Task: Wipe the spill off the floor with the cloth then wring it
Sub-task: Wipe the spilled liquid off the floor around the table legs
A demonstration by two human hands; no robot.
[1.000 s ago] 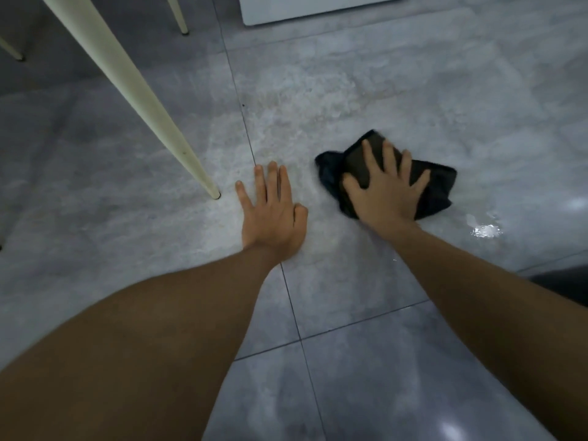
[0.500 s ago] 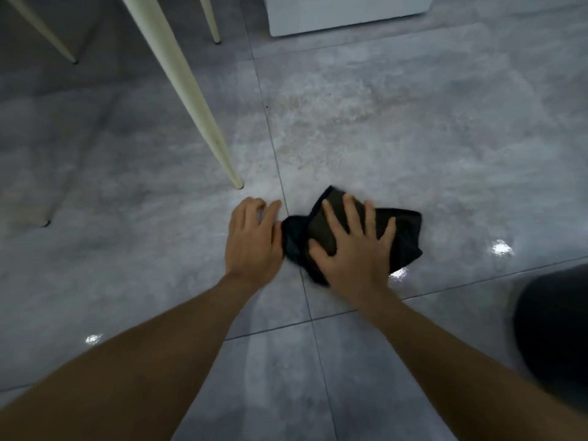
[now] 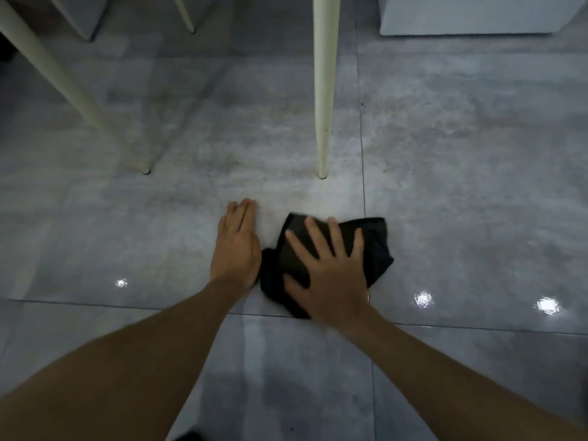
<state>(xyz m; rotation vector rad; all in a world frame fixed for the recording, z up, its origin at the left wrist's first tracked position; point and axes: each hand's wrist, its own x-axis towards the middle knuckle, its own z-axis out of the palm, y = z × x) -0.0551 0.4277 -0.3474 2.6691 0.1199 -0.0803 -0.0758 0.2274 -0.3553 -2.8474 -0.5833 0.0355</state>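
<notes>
The right hand [image 3: 331,275] lies flat with fingers spread on the crumpled black cloth [image 3: 377,249], pressing it onto the grey tiled floor [image 3: 461,186]; its grip is released, not clenched around the fabric. The left hand [image 3: 237,246] rests palm-down and open on the floor, just beside the cloth's left edge. Two cream table legs [image 3: 323,90] stand beyond the hands

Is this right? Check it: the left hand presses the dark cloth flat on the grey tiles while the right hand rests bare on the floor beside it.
Hands are swapped. The head view shows the right hand pressing the dark cloth on the grey tiles, while the left hand rests bare beside it.
</notes>
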